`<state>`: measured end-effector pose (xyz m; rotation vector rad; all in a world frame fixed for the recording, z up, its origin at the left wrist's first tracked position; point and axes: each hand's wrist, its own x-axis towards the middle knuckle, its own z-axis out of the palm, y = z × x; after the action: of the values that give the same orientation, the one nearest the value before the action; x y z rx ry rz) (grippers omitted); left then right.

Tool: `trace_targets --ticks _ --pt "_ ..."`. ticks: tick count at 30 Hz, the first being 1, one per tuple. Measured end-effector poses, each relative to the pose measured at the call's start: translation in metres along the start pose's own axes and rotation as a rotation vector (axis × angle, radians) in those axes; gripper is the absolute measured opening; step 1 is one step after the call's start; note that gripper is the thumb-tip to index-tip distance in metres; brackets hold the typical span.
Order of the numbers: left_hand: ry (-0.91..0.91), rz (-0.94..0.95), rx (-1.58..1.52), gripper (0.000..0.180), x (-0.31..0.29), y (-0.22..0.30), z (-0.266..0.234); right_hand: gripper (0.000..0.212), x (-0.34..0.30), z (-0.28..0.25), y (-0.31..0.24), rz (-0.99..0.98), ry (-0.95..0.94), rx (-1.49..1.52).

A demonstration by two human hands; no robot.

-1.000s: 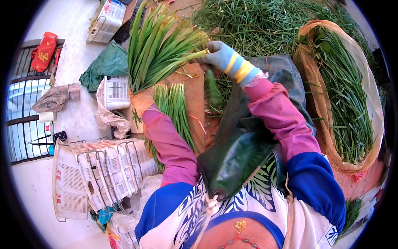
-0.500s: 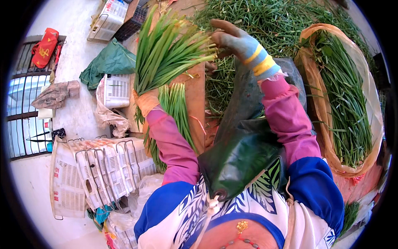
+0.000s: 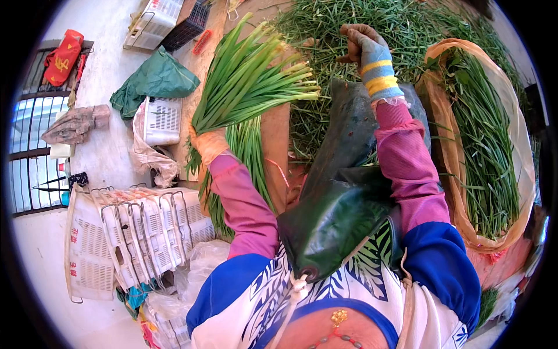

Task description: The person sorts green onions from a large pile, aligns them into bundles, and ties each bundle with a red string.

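Observation:
My left hand (image 3: 209,145), in an orange glove, is wrapped round a thick bunch of garlic chives (image 3: 247,87). The pale cut ends fan out up and to the right. Away to the right of those ends, my right hand (image 3: 370,47) is raised over loose greens, in a soiled glove with a blue and yellow striped cuff. Its fingers are curled in; anything between them is too small or hidden to name. Below my left hand, another bunch of chives (image 3: 249,148) lies along a brown board (image 3: 275,131), partly covered by my forearm.
Loose green leaves (image 3: 325,29) are heaped at the back. An open bag (image 3: 450,157) full of long greens stands at right. White plastic crates (image 3: 145,227) with wire handles are stacked at lower left. A dark green apron (image 3: 331,227) covers my lap.
My right hand has moved right, away from the cut ends of the bunch, and its spread fingers have curled in. My left hand still holds the chives, nearly in place.

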<state>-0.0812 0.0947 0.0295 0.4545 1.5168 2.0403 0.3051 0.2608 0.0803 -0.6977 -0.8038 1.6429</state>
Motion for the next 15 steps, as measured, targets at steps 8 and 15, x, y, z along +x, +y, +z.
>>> trace_targets --ticks 8,15 --pt "-0.978 -0.921 -1.339 0.058 0.045 -0.016 -0.087 0.05 -0.004 0.08 0.003 -0.028 -0.509 -0.693" --pt "-1.214 -0.966 -1.21 0.057 0.053 -0.02 -0.082 0.03 -0.016 0.084 0.022 0.007 -0.405 -0.322"
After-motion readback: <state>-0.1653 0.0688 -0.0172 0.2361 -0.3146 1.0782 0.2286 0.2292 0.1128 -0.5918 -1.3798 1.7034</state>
